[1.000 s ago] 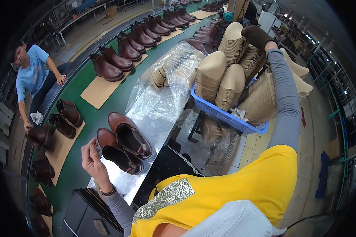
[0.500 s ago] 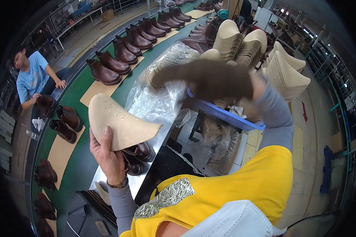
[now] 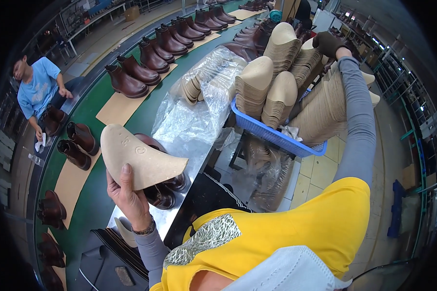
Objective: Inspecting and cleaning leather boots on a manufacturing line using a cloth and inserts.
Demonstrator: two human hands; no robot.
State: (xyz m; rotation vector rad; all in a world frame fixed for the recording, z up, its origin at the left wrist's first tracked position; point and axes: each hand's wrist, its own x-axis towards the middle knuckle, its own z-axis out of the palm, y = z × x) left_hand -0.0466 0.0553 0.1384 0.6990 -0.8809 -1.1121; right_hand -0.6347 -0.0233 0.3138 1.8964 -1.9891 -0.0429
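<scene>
A beige moulded boot form (image 3: 141, 160), curved and with stamped marks, is pinched by its lower edge in my left hand (image 3: 129, 196), thumb in front. Behind and below it, dark brown boots (image 3: 160, 196) stand on a shiny metal sheet (image 3: 192, 169), partly hidden by the form. My right hand (image 3: 329, 44), in a dark brown glove, reaches out to the far right, over the nested beige forms (image 3: 325, 104). The dark glove hides how its fingers lie. More form stacks (image 3: 253, 80) stand upright in a blue plastic basket (image 3: 277, 139).
Brown ankle boots (image 3: 126, 82) line a green conveyor (image 3: 90, 109) on cardboard strips (image 3: 116, 109). Clear plastic (image 3: 189, 121) wraps more forms beside the basket. Across the belt, a person in blue (image 3: 41, 85) handles a boot. A dark bag (image 3: 102, 271) lies at lower left.
My right hand has swung from over the basket to the far-right stacks, uncovering the basket's forms. My left hand, still holding its form, has shifted slightly left and down.
</scene>
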